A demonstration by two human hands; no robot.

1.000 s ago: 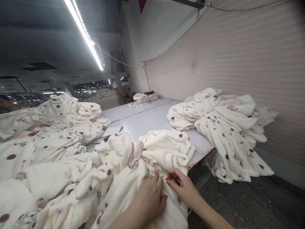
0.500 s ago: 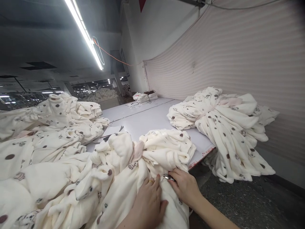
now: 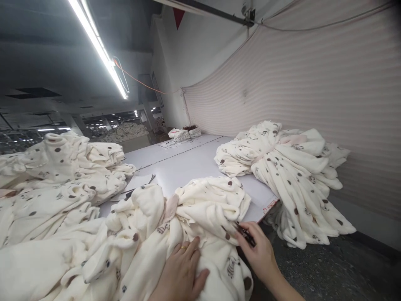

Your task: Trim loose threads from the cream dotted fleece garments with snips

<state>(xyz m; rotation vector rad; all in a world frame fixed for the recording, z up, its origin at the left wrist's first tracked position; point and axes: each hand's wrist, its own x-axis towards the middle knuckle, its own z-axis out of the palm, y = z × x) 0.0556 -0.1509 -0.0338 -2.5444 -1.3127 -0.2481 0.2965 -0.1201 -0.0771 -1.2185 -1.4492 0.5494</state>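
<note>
My left hand [image 3: 182, 271] lies flat with fingers stretched out on a tied bundle of cream fleece cloth [image 3: 200, 209] printed with brown dots and small animals; a ring shows on one finger. My right hand [image 3: 258, 250] is closed round a small dark cutting tool [image 3: 244, 234], likely thread snips, whose tip touches the bundle's right edge. The bundle lies at the near corner of the white table [image 3: 188, 163] and is cinched in the middle by a pinkish strip [image 3: 171, 205].
A second spotted bundle [image 3: 288, 167] hangs over the table's right edge against a ribbed curtain wall [image 3: 313, 83]. More spotted fleece [image 3: 56, 175] is heaped at the left. Folded white stacks [image 3: 184, 133] sit at the far end. Dark floor [image 3: 328, 267] lies to the right.
My right hand with the tool has shifted right and down along the bundle's edge. My left hand has slid lower on the cloth. The view has tilted slightly upward.
</note>
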